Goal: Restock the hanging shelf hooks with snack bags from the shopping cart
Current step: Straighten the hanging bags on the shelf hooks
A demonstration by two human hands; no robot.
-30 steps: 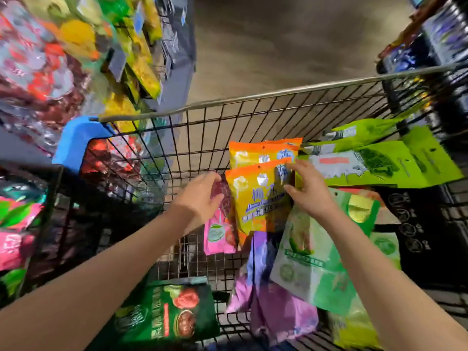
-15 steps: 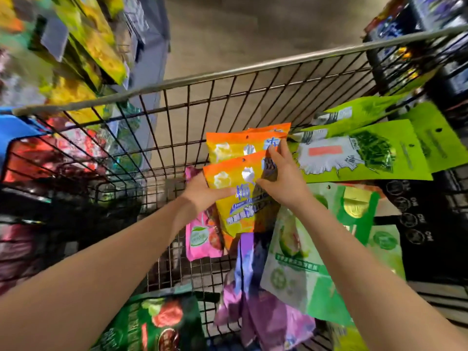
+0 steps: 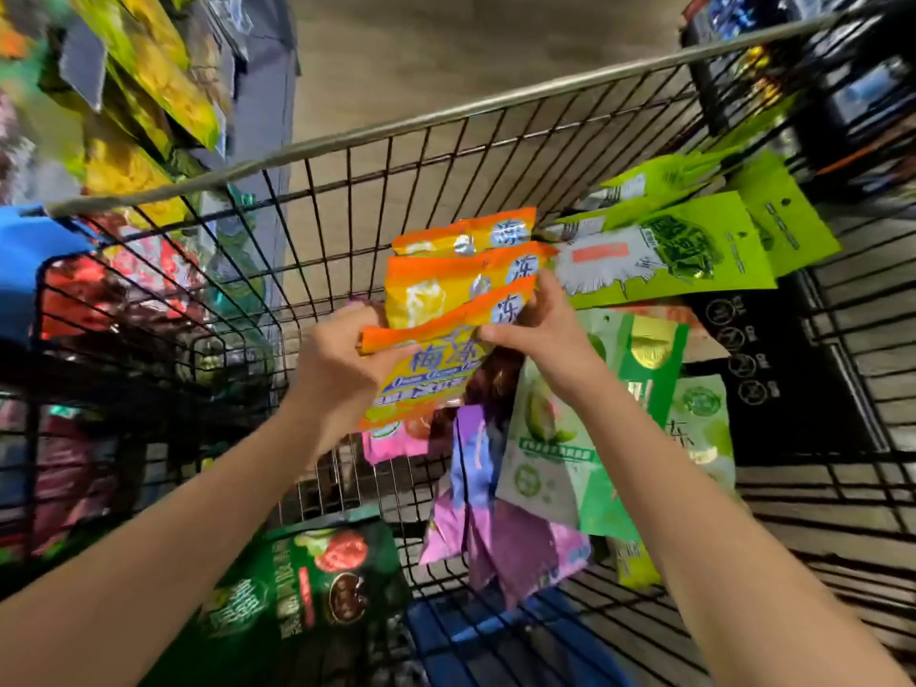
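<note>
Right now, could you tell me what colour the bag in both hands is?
Orange-topped yellow bag, blue lettering; head view.

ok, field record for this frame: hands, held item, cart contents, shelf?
left hand: fingers pinch front orange bag, top left corner
right hand: grips same bag's top right edge
orange bags behind: two, overlapping
cart: wire; also lime green bags, purple bags, dark green bag
shelf: hanging bags upper left, blurred

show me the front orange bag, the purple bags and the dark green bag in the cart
front orange bag (image 3: 429, 374): head view, on the blue lettering at its middle
purple bags (image 3: 515, 552): head view, on the lower half of the pile
dark green bag (image 3: 297, 602): head view, on its printed front face
</note>
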